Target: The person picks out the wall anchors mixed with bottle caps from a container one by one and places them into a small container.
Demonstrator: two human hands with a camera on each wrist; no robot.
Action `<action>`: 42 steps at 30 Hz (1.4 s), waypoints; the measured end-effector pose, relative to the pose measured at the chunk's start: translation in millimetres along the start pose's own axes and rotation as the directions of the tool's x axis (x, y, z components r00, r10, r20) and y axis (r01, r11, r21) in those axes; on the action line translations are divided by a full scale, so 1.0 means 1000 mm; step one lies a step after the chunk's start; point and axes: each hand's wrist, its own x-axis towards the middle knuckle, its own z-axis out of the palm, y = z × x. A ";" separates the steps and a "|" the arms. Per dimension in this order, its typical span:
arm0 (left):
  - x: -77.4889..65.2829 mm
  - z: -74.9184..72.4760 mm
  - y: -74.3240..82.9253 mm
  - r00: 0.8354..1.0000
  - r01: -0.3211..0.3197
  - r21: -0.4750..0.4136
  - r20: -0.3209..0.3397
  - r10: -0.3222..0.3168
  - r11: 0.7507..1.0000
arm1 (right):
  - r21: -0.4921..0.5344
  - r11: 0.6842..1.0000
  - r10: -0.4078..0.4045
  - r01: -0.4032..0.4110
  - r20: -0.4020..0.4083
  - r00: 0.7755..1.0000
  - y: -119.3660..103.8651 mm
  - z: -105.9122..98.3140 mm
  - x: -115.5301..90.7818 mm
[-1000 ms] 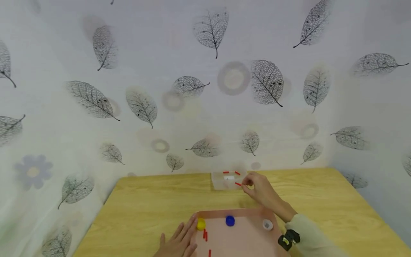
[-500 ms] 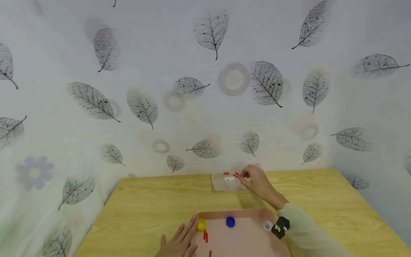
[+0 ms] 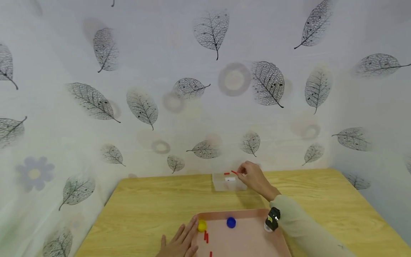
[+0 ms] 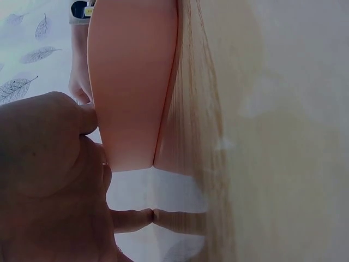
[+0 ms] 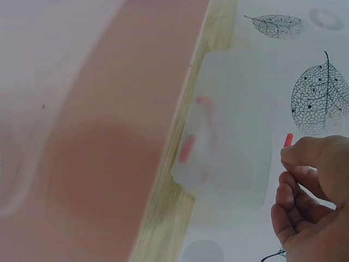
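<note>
My right hand (image 3: 253,176) is raised over the right side of a translucent white box (image 3: 221,185) at the back of the table. Between thumb and forefinger it pinches a small red stick (image 5: 288,140), whose end pokes out past the fingertips. Through the box wall in the right wrist view, another red stick (image 5: 187,149) shows. My left hand (image 3: 179,242) lies with fingers extended against the left edge of a pink tray (image 3: 247,214); in the left wrist view, one finger (image 4: 133,220) reaches down to the tabletop.
Inside the tray are a yellow round piece (image 3: 202,225), a blue round cap (image 3: 231,222) and a white round piece (image 3: 267,227) partly covered by the right wrist's camera. Several red sticks (image 3: 206,237) lie along its left side. A leaf-patterned curtain (image 3: 205,107) hangs behind the table.
My right hand has moved up and to the left, from the box's front right corner to above it, holding a red stick. The left hand stays in place.
</note>
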 end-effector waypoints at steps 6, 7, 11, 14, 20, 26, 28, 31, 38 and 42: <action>0.001 -0.001 0.002 1.000 0.011 0.022 0.006 -0.011 1.000 | 0.012 1.000 0.009 -0.009 0.012 1.000 0.003 0.005 0.003; 0.001 -0.001 0.002 1.000 0.011 0.025 0.006 -0.011 1.000 | 0.010 1.000 0.012 -0.012 0.014 1.000 0.004 0.005 0.004; 0.001 0.001 0.001 1.000 0.007 0.028 0.003 -0.007 1.000 | 0.010 1.000 0.028 -0.028 0.031 0.999 0.005 0.008 0.006; 0.001 0.001 0.001 1.000 0.004 0.031 -0.004 -0.004 1.000 | 0.020 0.999 0.041 -0.042 0.040 0.998 0.005 0.010 0.007; 0.001 0.000 0.000 1.000 -0.004 0.026 -0.015 0.004 1.000 | 0.005 0.999 0.039 -0.040 0.030 0.999 0.005 0.012 0.007; 0.000 0.000 0.001 1.000 0.002 0.021 -0.008 -0.002 1.000 | -0.009 0.999 0.032 -0.032 0.019 0.999 0.004 0.011 0.006; 0.000 0.000 0.001 1.000 0.005 0.016 -0.009 -0.005 1.000 | -0.007 0.999 0.032 -0.032 0.017 0.999 0.004 0.011 0.005; 0.000 0.000 0.001 1.000 0.000 0.012 -0.006 0.000 1.000 | 0.010 0.999 0.036 -0.036 0.024 0.999 0.003 0.010 0.004; -0.001 0.001 0.001 1.000 -0.011 0.048 -0.021 0.012 0.999 | 0.041 0.999 0.011 -0.012 0.007 1.000 -0.002 0.002 0.000; 0.001 -0.002 0.000 1.000 -0.015 0.021 0.005 0.014 1.000 | 0.053 0.999 -0.013 0.014 -0.015 1.000 -0.006 -0.002 -0.005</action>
